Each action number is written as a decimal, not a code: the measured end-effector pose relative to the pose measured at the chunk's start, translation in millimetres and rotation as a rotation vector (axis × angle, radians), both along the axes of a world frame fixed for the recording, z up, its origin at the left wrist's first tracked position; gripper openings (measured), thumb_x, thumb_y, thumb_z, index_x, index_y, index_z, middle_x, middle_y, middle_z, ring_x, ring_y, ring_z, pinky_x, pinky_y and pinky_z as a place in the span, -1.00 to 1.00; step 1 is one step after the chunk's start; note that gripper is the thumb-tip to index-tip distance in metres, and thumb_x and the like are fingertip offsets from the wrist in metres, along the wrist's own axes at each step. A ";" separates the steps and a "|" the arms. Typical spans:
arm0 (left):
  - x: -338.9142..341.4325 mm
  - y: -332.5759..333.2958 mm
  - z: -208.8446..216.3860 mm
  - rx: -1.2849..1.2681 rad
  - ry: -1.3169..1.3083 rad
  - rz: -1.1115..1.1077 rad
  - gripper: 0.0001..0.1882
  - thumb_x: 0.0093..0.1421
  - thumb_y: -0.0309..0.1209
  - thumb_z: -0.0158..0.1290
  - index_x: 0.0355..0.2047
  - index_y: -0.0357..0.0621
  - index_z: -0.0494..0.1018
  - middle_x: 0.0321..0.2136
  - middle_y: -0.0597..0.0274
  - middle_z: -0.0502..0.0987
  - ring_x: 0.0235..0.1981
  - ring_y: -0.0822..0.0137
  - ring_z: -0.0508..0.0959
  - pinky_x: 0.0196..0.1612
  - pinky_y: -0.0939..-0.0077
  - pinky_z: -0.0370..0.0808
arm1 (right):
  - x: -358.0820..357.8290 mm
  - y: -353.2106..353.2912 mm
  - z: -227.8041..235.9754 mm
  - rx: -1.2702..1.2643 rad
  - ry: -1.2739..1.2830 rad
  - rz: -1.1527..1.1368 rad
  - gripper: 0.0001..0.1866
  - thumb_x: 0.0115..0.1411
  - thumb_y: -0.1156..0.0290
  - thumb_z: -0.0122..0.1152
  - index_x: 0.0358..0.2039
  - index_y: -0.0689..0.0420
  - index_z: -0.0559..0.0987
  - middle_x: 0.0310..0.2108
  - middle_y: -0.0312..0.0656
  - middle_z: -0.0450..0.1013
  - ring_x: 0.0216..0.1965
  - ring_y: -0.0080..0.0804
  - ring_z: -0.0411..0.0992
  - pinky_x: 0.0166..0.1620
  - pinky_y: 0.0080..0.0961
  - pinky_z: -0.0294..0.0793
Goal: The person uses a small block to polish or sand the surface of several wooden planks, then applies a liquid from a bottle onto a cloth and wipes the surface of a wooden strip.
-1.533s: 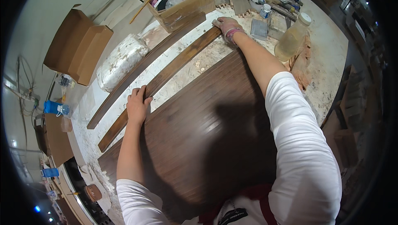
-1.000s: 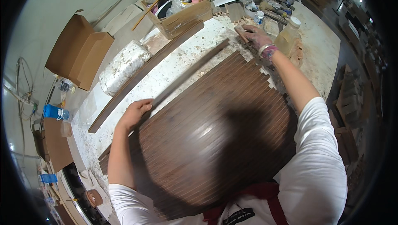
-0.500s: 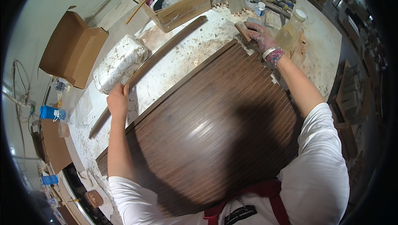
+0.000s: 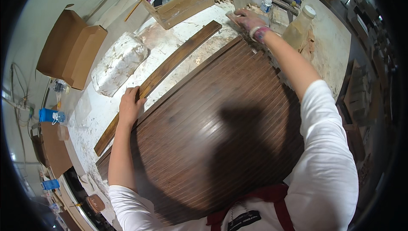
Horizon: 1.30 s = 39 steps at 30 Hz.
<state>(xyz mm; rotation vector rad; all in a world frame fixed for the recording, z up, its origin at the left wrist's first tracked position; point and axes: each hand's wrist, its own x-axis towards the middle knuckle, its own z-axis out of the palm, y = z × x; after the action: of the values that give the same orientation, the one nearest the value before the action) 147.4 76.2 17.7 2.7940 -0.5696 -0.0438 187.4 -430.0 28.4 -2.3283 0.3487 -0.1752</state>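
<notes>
The left hand [image 4: 129, 103] lies flat with fingers together on the loose wooden strip [image 4: 159, 78], beside the big slatted panel [image 4: 212, 133]. The right hand [image 4: 248, 18] presses open on a small wood block [image 4: 233, 15] at the panel's far corner.

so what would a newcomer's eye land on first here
The big dark slatted wood panel fills the middle of the pale, glue-spattered workbench. The left hand rests on a long dark wood strip beside the panel's far edge, while the right hand reaches to the far corner, near a plastic glue bottle.
</notes>
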 end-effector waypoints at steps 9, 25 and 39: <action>-13.7 0.6 -1.1 -0.007 -0.039 0.055 -0.46 0.02 -0.33 0.23 0.03 -0.19 0.42 -0.07 0.05 0.46 -0.12 -0.05 0.45 -0.03 0.21 0.40 | 34.6 46.5 -5.6 -0.248 0.175 0.096 -0.45 0.20 -0.13 -0.03 0.01 -0.01 0.54 0.02 -0.06 0.46 0.06 -0.07 0.41 0.11 -0.26 0.35; -43.9 96.9 13.9 0.357 0.054 0.191 -0.53 0.08 -0.24 0.18 0.03 0.11 0.42 0.00 0.20 0.40 -0.02 0.13 0.44 -0.05 0.05 0.39 | -31.8 262.1 93.9 0.108 0.078 0.732 -0.58 0.20 0.35 0.20 0.06 0.18 0.47 0.01 -0.25 0.43 0.00 -0.51 0.37 0.03 -0.59 0.36; -21.3 94.3 -124.1 -1.218 -0.162 0.126 -0.60 0.29 -0.25 -0.11 0.07 -0.15 0.31 0.08 0.02 0.33 0.10 0.17 0.35 0.18 0.22 0.23 | -74.5 705.9 18.9 -0.398 -0.453 1.462 -0.74 0.10 0.39 0.10 -0.20 -0.16 0.63 -0.21 -0.19 0.51 -0.12 -0.19 0.47 -0.04 -0.32 0.46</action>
<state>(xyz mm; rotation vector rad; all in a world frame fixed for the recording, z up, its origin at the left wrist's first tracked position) 126.1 170.5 -106.4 1.6324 -0.2801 0.4138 112.9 275.9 47.3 -2.2224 -1.6782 -0.0231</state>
